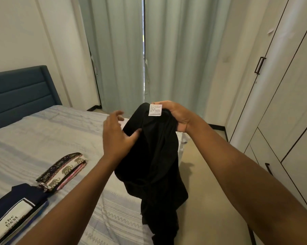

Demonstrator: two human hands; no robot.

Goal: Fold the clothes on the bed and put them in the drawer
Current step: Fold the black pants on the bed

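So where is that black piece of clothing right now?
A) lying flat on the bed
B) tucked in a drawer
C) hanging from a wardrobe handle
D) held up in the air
D: the right hand grips the black garment at its top, beside the white label, so it hangs free past the edge of the bed, while the left hand touches its side.

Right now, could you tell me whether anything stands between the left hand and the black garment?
Nothing visible does. The left hand is right beside the garment, its thumb on the cloth, while the right hand grips the top by the label. The folded clothes lie on the bed, off to the left.
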